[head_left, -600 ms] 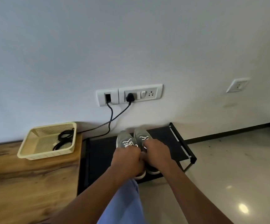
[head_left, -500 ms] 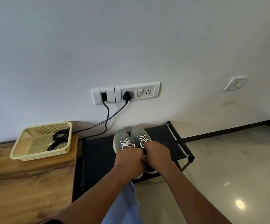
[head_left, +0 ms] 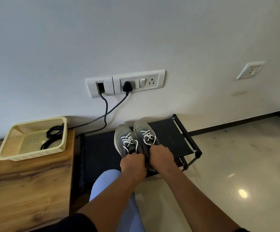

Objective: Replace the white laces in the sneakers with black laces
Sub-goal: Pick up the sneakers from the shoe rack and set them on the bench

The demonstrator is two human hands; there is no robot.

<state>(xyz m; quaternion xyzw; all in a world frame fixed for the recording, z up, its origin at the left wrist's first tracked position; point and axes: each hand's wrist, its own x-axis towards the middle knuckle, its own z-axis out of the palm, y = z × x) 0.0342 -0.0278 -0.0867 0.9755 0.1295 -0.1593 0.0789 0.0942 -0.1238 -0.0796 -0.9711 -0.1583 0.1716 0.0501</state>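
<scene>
Two grey sneakers (head_left: 136,139), white laces (head_left: 127,139), two hands (head_left: 133,164) gripping heels, one basket (head_left: 8,148)

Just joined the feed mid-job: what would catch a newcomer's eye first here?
Two grey sneakers with white laces sit on a black rack against the wall, both hands at their heels, left hand, right hand. Left of them, black laces lie in a cream basket on a wooden table.

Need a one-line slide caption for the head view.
Both hands, left hand and right hand, grip grey sneakers with white laces on a black fabric rack.
</scene>
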